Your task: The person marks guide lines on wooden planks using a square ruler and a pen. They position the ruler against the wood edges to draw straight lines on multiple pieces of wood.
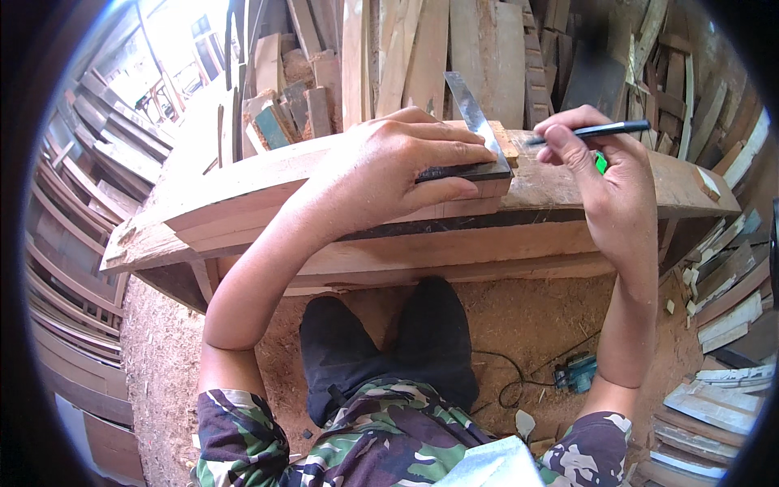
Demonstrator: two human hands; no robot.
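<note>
My left hand (pixel 406 158) is closed round the dark stock of a try square (pixel 469 105), pressing it against a wooden board (pixel 458 207) on the workbench. The square's metal blade points up and away, across the board's end. In my right hand (pixel 604 158) a dark pen (pixel 613 129) is pinched between thumb and fingers, its tip toward the board's right end and a little apart from it. Something bright green (pixel 600 163) shows beside the right palm; what it is I cannot make out.
The wooden bench (pixel 560 188) stretches across in front of me, with a small wood block (pixel 707 185) at its right end. Planks (pixel 422 65) lean behind it. A teal power tool (pixel 576 372) with a black cord lies on the sawdust-covered floor at right. Stacked wood (pixel 81 325) lines the left.
</note>
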